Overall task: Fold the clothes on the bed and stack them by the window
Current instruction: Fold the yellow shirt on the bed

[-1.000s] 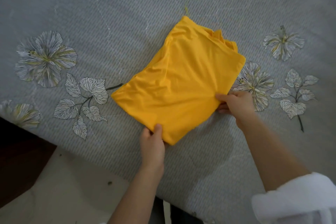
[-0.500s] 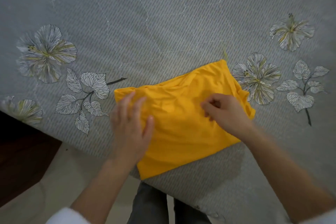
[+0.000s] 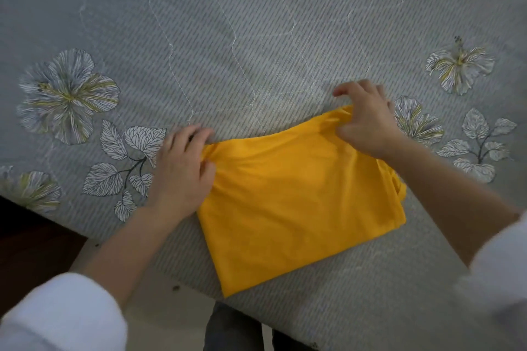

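Both hands have moved from the top of the folded yellow garment (image 3: 299,202) to its far edge. The garment lies on the grey floral bedspread (image 3: 256,37) near the bed's edge; the left hand (image 3: 182,171) grips its far-left corner, the right hand (image 3: 368,122) pinches its far-right corner.

This is a bedroom in a home. A bed (image 3: 370,310) fills most of the view, spread with a quilted grey cover (image 3: 256,23) printed with pale flowers (image 3: 68,94) and leaves (image 3: 125,157). A folded yellow garment (image 3: 299,202) lies by its near edge, beyond which show pale floor (image 3: 176,322) and dark wood (image 3: 31,251).
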